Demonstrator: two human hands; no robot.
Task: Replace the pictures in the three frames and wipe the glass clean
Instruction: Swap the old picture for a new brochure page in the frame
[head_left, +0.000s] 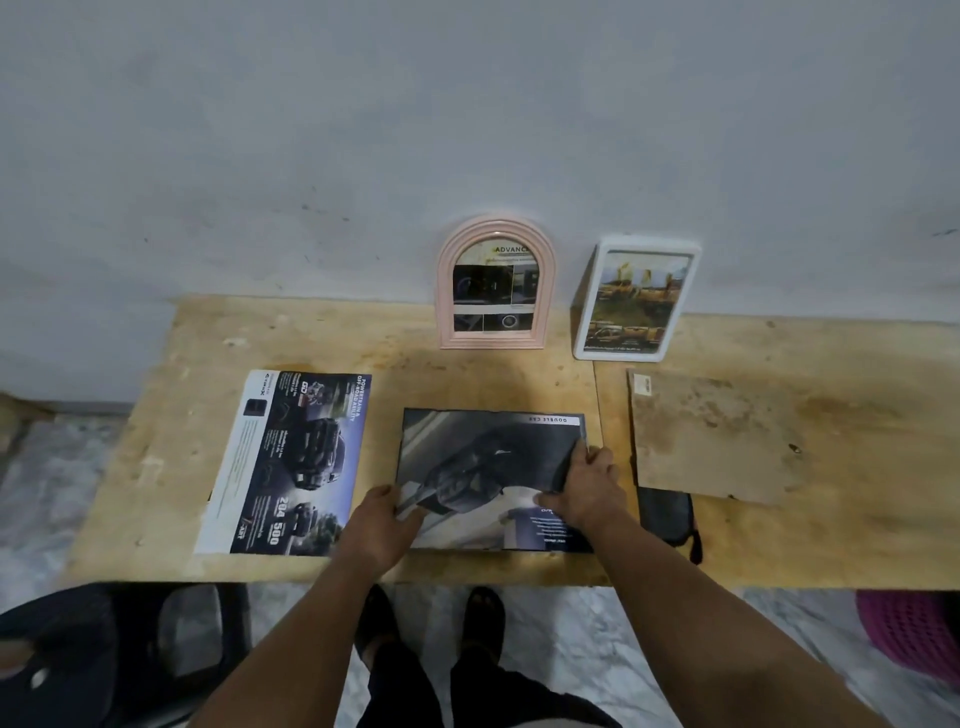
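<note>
Frames: two stand upright at the back of the wooden worktop (467, 384) against the wall, a pink arched frame (496, 283) and, just to its right, a white rectangular frame (636, 300), each with a printed picture inside. Third, a dark flat frame (410, 447), lies near the front edge, centre. Dark car picture (483, 462) lies on it. Left hand (387, 525) pinches the picture's near-left corner, lifted slightly. Right hand (587, 488) grips its right edge, thumb on top. Car brochure sheet (291, 462) lies flat to the left. Brown backing board (717, 436) lies to the right, over a dark object I cannot identify
</note>
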